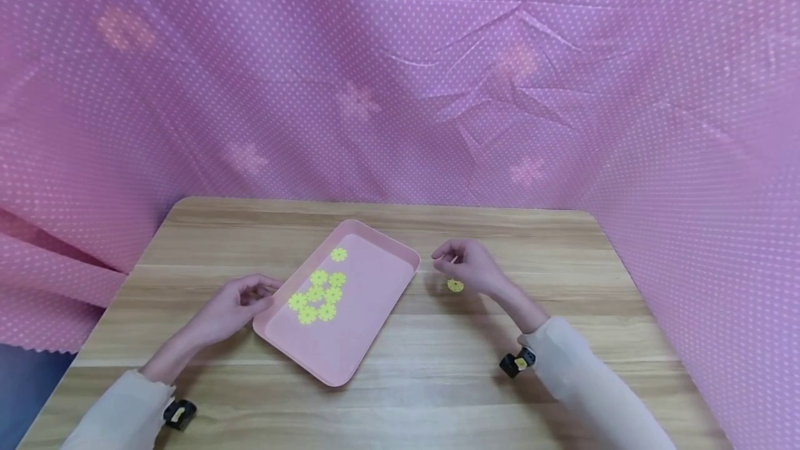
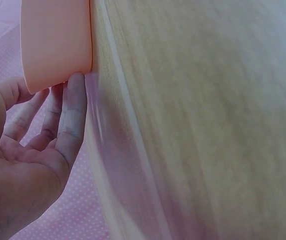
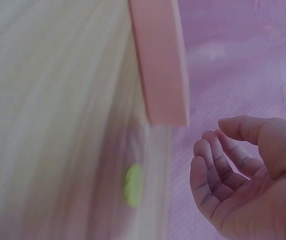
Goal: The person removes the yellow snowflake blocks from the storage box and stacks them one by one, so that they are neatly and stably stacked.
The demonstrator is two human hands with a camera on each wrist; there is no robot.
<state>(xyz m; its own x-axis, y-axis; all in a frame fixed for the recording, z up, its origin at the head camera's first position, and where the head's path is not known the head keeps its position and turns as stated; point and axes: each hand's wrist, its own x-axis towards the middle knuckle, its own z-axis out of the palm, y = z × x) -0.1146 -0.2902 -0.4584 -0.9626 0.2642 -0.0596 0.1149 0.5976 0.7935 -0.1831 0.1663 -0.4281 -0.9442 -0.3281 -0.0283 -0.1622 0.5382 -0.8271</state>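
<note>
A pink rectangular tray (image 1: 375, 297) lies at a slant on the table, with several flat yellow flower-shaped pieces (image 1: 315, 293) inside, mostly in its left half. My left hand (image 1: 228, 307) holds the tray's left edge; in the left wrist view its thumb is at the rim and its fingertips (image 2: 76, 82) meet the tray's side wall. To the tray's right, my right hand (image 1: 470, 266) hovers over the table, its fingers loosely bent, thumb near the index fingertip, nothing seen between them. Just beneath it lies a single yellow flower piece (image 1: 455, 285), seen blurred in the right wrist view.
The wood-grain table (image 1: 425, 394) has rounded far corners. Pink dotted cloth (image 1: 400, 89) hangs behind it and along both sides. A small black device (image 1: 517, 362) is strapped at the right wrist, and another black device (image 1: 180, 414) at the left.
</note>
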